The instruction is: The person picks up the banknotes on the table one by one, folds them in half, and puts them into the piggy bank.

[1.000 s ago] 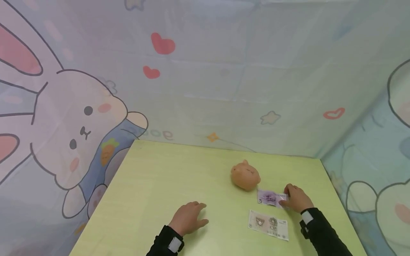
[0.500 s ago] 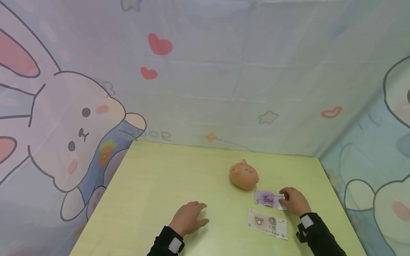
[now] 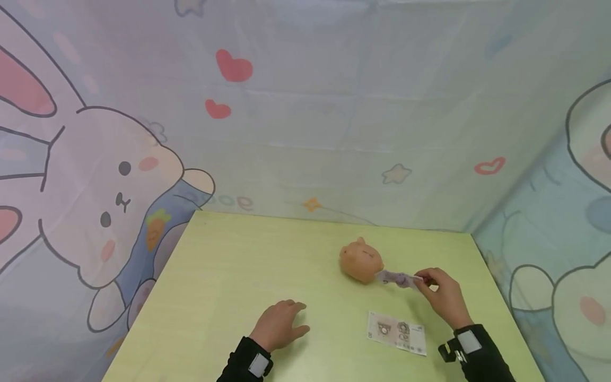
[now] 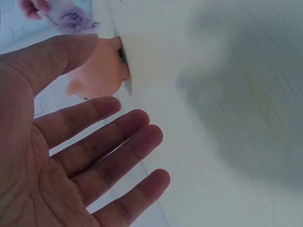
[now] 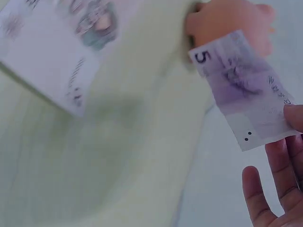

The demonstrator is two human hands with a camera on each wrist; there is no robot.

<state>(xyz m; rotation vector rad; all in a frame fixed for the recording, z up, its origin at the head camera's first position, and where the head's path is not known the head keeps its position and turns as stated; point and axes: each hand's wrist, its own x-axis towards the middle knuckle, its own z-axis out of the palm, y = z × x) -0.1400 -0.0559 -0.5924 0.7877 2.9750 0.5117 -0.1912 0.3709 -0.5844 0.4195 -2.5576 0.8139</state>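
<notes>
My right hand [image 3: 445, 298] pinches one end of a purple banknote [image 3: 400, 279] marked 5, between thumb and fingers. The note is raised off the table and points left toward an orange pig-shaped piggy bank [image 3: 361, 261]. In the right wrist view the note [image 5: 241, 85] overlaps the edge of the piggy bank [image 5: 236, 21]; whether they touch I cannot tell. A second, paler banknote [image 3: 396, 334] lies flat nearer to me. My left hand [image 3: 279, 326] hovers at the table's front with nothing in it, its fingers [image 4: 118, 156] spread and relaxed.
The pale yellow table [image 3: 238, 265] ends at a cloth backdrop [image 3: 324, 122] printed with hearts and a rabbit. A second printed cloth [image 3: 568, 276] stands along the right side. Black sleeves and wrist straps cover both wrists.
My right hand has lifted the purple banknote from the table and brought it up against the view of the piggy bank. The left hand and the pale banknote have stayed in place.
</notes>
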